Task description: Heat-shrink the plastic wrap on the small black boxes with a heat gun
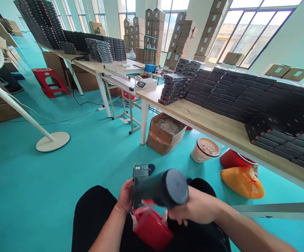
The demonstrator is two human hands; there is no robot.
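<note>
Over my lap, my left hand [125, 196] grips a thin black box [140, 170] by its left side, holding it upright. My right hand [194, 206] is closed under a dark, thick cylinder that looks like a heat gun [177, 187], its round grey end turned toward me. Motion blurs this tool, and its body covers the lower right part of the box. Whether the two touch, I cannot tell. Below them, a blurred red plastic object [154, 229] shows between my black-clad legs.
A wooden table [194, 108] on the right bears stacked black boxes [228, 87]. Under and beside it are a carton of clear plastic [165, 134], a bin [204, 150] and an orange bag [242, 182]. A fan base [52, 141] and red stool [49, 82] stand left.
</note>
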